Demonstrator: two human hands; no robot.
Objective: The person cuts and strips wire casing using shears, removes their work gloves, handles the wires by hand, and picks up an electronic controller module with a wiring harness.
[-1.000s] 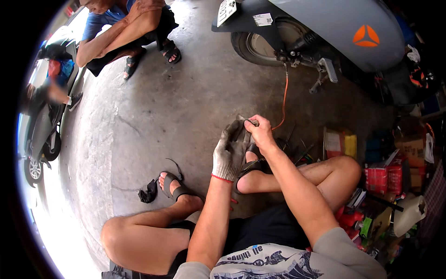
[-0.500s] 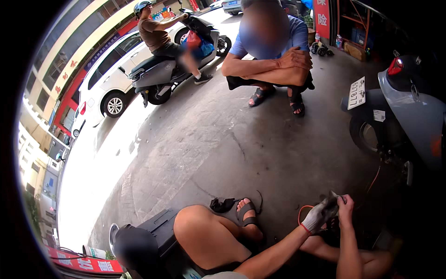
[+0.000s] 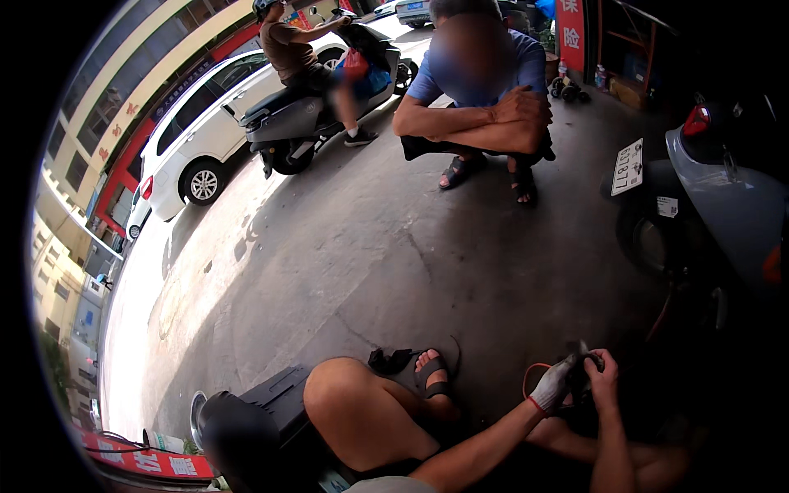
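My left hand wears a whitish work glove with a red cuff, its finger end dark and soiled. Bare, my right hand meets it at the fingertips, the fingers curled in. Between the two hands a small dark thing shows; shadow and blur hide its kind. Both hands are closed in front of my bent legs at the lower right. An orange cord loops beside the glove.
A person squats opposite with folded arms. To the right stands a grey scooter. Beyond, a rider sits on a scooter by a white car. A black box is left of my knee; black cloth lies near my sandalled foot.
My hands have shifted slightly, with the right fingers now curled closer over the glove's dark end. The rider and scooter have moved a little to the right in the picture.
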